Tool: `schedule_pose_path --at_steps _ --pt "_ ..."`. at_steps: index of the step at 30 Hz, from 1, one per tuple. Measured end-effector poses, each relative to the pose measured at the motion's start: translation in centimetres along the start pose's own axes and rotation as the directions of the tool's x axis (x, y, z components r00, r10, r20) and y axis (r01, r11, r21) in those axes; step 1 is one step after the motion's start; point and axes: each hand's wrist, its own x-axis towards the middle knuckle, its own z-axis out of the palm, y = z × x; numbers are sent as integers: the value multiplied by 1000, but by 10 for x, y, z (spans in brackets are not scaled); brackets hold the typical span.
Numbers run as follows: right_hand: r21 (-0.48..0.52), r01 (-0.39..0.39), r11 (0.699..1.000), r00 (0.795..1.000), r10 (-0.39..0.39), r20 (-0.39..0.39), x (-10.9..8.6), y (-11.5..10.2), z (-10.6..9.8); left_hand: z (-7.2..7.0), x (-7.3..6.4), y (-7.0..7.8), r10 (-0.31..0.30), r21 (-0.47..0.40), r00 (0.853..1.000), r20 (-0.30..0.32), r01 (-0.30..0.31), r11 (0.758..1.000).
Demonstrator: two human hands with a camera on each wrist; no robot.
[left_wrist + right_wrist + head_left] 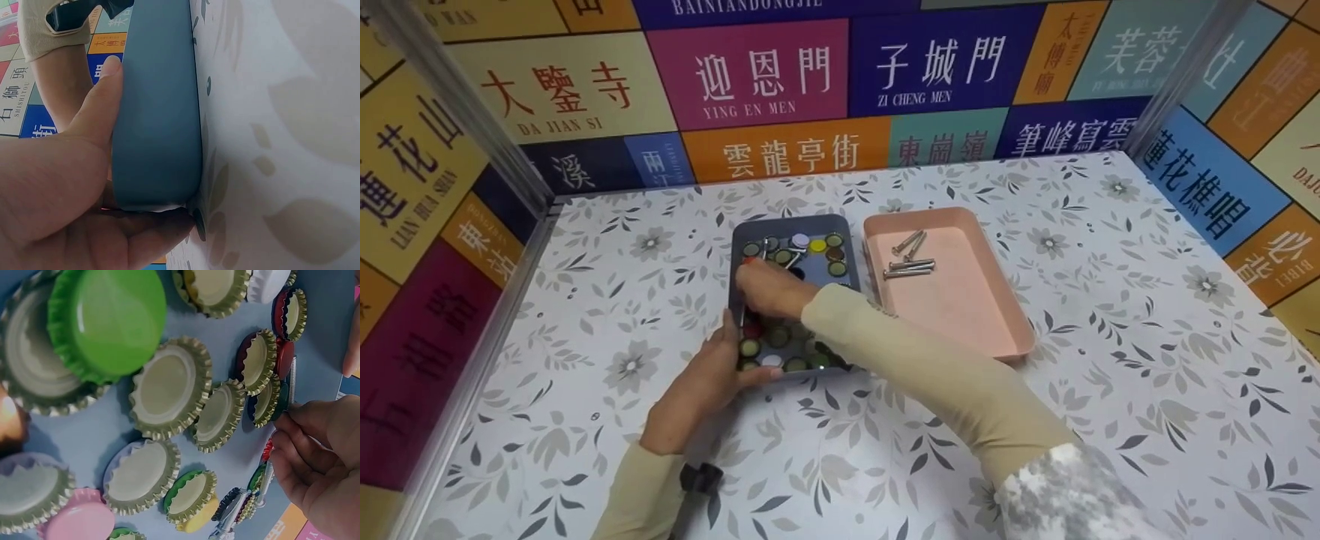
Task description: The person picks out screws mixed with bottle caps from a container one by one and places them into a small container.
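Observation:
My left hand [705,375] holds the near-left corner of a blue-grey tray [157,112], thumb on the near wall and fingers along the left wall. Many bottle caps [171,388] lie in that tray, most with the pale underside up; a green one [109,323] overlaps another. My right hand [772,289] reaches down inside the left wall. Its thumb and fingertips pinch one end of a silver threaded screw [292,379], partly hidden by the fingers. Further screws [228,517] rest among the caps near the far end.
Right of the blue-grey tray stands a pink tray [952,315] with several silver screws [909,268] toward its far end. My right forearm crosses over its near-left part. Printed panels [765,71] wall the flower-patterned table [630,367] at the back and sides.

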Motion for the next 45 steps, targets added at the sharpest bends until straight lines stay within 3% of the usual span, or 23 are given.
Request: schedule_pose_path --at_steps 14,22,26,32,45 --pt "-16 6 1000 1000 -6 -3 -1 -2 -2 0 -2 1 -9 -1 1000 -6 9 1000" --pt "-9 64 998 997 -64 -31 -3 1 -3 1 -3 -1 11 35 1000 -6 -11 999" --pt "48 56 997 998 -55 -35 -4 1 -7 0 -3 0 -1 21 1000 -1 1 1000" --pt "41 34 999 997 -31 -63 -7 3 -15 -1 -3 1 -3 56 1000 4 2 998" --pt "67 -87 994 996 89 -20 -18 19 -27 -1 -1 1 -58 28 998 13 58 998"
